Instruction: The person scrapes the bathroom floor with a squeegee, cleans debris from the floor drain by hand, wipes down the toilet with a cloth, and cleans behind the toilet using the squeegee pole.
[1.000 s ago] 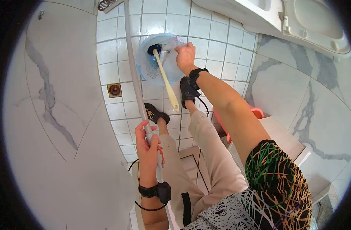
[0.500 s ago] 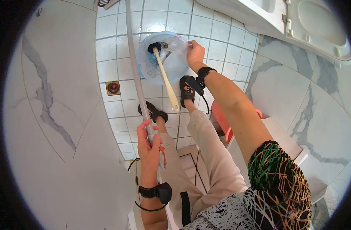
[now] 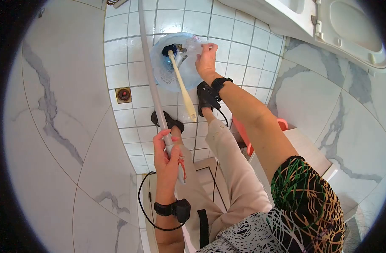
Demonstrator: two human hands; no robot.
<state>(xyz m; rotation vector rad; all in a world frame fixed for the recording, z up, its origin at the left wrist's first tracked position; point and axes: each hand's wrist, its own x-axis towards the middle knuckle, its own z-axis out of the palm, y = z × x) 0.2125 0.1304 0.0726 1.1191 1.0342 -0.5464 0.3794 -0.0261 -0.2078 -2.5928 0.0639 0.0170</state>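
My left hand is wrapped round a long grey pole that runs up past the basin's left side. A red cord hangs beside that hand. My right hand is at the right rim of a light-blue basin, its fingers pinched on the translucent plastic bag that lines it. Inside the basin rests the dark head of a brush, whose long cream handle sticks out over the rim toward my feet. Some small items in the bag are hard to make out.
A square floor drain lies left of the pole on white tiles. The white toilet is at the upper right. A pink-red tub sits near a pale cabinet on the right. My feet in black clogs stand below the basin.
My right hand first moved right, drawing the bag's edge outward, then came back a little left to the basin's rim. My left hand keeps its hold on the pole, shifted slightly right.
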